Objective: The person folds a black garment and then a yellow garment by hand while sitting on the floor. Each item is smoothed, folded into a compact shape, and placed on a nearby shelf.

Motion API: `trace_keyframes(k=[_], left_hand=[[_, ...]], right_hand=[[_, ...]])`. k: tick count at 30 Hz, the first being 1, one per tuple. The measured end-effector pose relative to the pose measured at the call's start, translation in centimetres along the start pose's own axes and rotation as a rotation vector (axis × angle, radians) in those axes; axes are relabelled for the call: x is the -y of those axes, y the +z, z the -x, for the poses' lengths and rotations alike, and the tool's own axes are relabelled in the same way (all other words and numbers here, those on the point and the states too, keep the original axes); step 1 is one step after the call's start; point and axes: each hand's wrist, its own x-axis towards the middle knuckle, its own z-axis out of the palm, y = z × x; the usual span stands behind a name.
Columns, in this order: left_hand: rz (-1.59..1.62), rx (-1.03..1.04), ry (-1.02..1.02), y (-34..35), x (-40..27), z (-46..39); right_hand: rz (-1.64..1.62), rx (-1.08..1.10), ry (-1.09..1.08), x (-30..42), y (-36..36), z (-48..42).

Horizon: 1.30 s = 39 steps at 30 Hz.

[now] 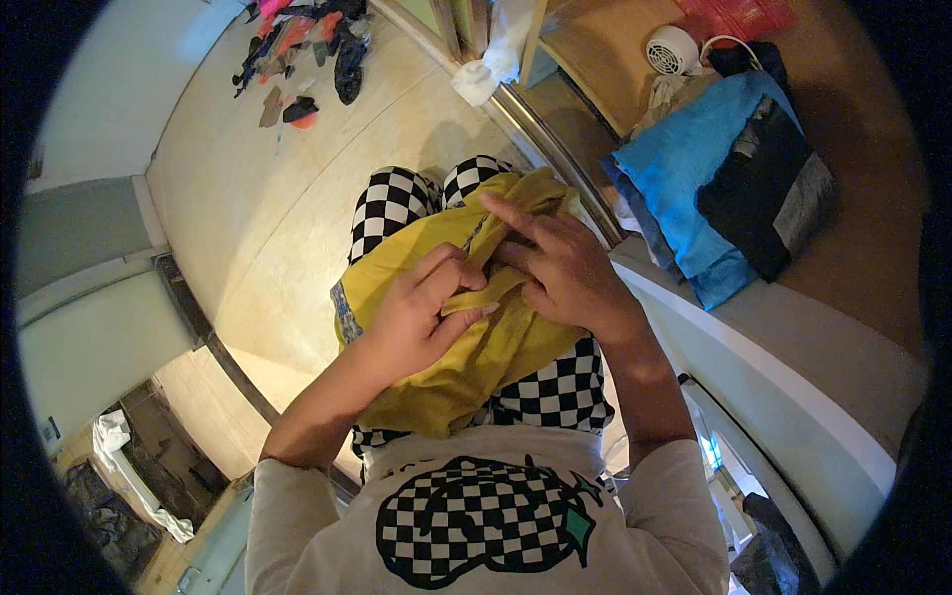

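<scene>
A yellow garment or cloth (401, 256) with a patterned blue-grey trim lies across my lap, over black-and-white checkered trousers (554, 387). Its folded edge is pinched between the thumb and fingers of my left hand (428, 305). My right hand (561, 264) holds the bunched upper part of the same cloth, its index finger extended along a fold. Both hands are close together above my lap, and the fingertips of the right one are partly hidden in the folds.
Dark, red and pink cloth scraps (305, 44) lie on the pale floor ahead. At right, blue and black folded fabric (692, 178) rests on a brown surface near a white round device with a grille (671, 50) and a red container (744, 18). A white cabinet edge (758, 357) runs beside my right arm.
</scene>
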Motion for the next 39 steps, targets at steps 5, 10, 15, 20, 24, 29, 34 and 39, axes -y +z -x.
trace_keyframes(k=[5, 10, 15, 20, 24, 29, 34, 39], left_hand=[[0.03, -0.063, 0.06, -0.1, -0.1, -0.1], [0.198, -0.089, 0.013, -0.8, -0.4, 0.5], [0.345, -0.034, -0.034, -0.6, -1.4, 1.1], [0.396, -0.041, -0.036, -0.7, -1.3, 1.5], [0.571, -0.044, -0.22, -1.0, -2.0, 2.1], [0.452, -0.015, -0.061, -1.1, -1.9, 1.7], [0.323, -0.001, -0.036, -1.2, -2.2, 1.8], [0.213, -0.062, 0.016, -1.4, -2.1, 1.9]], right_hand=[[-0.302, 0.017, 0.011, -1.8, 0.1, -0.5], [-0.321, 0.102, 0.066, -1.7, -2.1, -1.1], [-0.118, 0.141, 0.093, -2.1, -2.2, 0.6], [-0.397, -0.03, 0.091, -0.9, -4.0, 1.6], [-0.48, -0.042, 0.177, -1.2, -3.5, 2.6], [-0.386, -0.19, 0.118, -0.1, -1.4, 1.2], [-0.176, -0.217, 0.176, -0.7, -0.2, 1.4], [-0.249, -0.378, 0.315, -0.9, -1.6, 1.6]])
